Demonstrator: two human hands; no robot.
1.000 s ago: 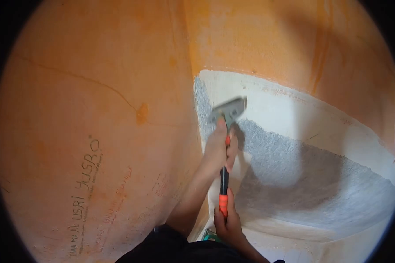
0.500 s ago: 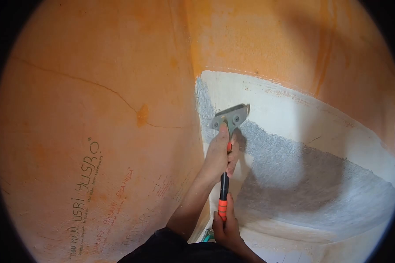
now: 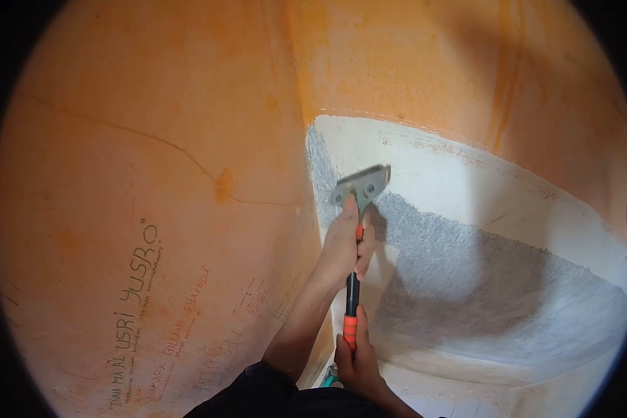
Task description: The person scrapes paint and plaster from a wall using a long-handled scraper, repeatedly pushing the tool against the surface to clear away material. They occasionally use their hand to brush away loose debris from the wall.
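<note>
Both of my hands grip a long-handled scraper (image 3: 359, 188) with a grey metal head and a black-and-orange handle. My left hand (image 3: 344, 244) clasps the handle just below the head, its forefinger pressed on the head. My right hand (image 3: 356, 362) holds the lower orange end of the handle. The blade rests against the white wall (image 3: 467, 181) at the upper edge of a rough grey scraped patch (image 3: 467, 272), close to the inside corner.
An orange painted wall (image 3: 153, 174) fills the left side, with a thin crack and pencilled writing (image 3: 136, 279) low down. More orange paint (image 3: 432, 63) covers the right wall above the white band. A bit of green (image 3: 329, 376) shows near my body.
The scraper head went down and right a little, then came back up and left along the edge of the grey patch. Both hands kept their grip.
</note>
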